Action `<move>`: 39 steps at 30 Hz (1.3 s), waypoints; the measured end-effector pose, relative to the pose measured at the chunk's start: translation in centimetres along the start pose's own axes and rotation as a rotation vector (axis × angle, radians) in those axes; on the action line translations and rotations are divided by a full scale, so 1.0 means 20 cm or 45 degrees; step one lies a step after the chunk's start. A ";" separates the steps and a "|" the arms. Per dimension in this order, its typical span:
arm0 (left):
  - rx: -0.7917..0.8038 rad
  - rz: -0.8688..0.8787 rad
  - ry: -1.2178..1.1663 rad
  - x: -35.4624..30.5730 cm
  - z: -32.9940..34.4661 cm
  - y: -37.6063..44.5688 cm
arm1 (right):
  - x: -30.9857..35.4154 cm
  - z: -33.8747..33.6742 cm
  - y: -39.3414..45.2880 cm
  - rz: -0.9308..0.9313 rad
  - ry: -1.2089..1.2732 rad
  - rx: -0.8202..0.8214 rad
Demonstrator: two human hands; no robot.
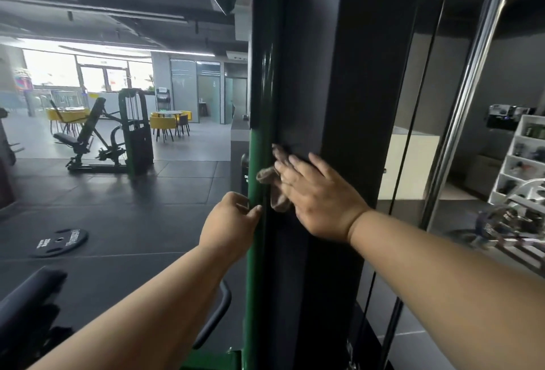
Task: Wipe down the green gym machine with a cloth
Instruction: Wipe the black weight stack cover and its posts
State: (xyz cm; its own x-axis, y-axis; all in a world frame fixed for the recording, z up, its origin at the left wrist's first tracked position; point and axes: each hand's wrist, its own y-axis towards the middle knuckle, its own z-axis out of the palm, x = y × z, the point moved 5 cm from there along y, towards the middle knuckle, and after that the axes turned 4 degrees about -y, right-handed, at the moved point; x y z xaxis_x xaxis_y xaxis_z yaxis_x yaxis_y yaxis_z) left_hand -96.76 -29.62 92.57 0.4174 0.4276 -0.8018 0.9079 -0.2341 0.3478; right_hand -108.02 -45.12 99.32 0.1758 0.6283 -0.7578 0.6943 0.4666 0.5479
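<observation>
Near: left hand (228, 223) grips the green upright (256, 222) of the gym machine, fingers curled round its edge, thumb on the front, probably to steady the body; right hand (317, 197) lies flat, fingers straight, pressing the grey-brown cloth (272, 184) against the dark panel (306, 89) just beside the upright, so the palm spreads pressure over the fabric; cloth edges stick out left of the fingers; wiping under way, extent cleaned not judgeable. Mid: weight plate (60, 241) on the floor. Far: second green machine (118, 133); yellow chairs (160, 126).
</observation>
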 end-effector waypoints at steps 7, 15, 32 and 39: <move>0.044 0.024 -0.016 -0.04 -0.03 0.01 | -0.25 -0.15 0.22 0.125 -0.081 -0.026; 0.036 0.057 0.109 -0.18 -0.07 0.11 | -0.70 -0.39 0.58 0.300 -0.202 -0.024; 0.092 0.075 0.141 -0.26 -0.10 0.22 | -0.65 -0.37 0.69 0.414 -0.155 0.019; 0.072 0.097 0.091 -0.24 -0.08 0.20 | -0.83 -0.46 1.05 0.714 0.030 -0.119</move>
State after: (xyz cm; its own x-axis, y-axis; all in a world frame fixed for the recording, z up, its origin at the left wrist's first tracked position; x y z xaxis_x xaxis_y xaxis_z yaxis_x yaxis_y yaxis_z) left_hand -95.12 -31.23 98.58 0.4885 0.4672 -0.7369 0.8707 -0.3159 0.3770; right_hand -102.83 -40.03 126.71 0.4832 0.8091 -0.3344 0.4342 0.1102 0.8941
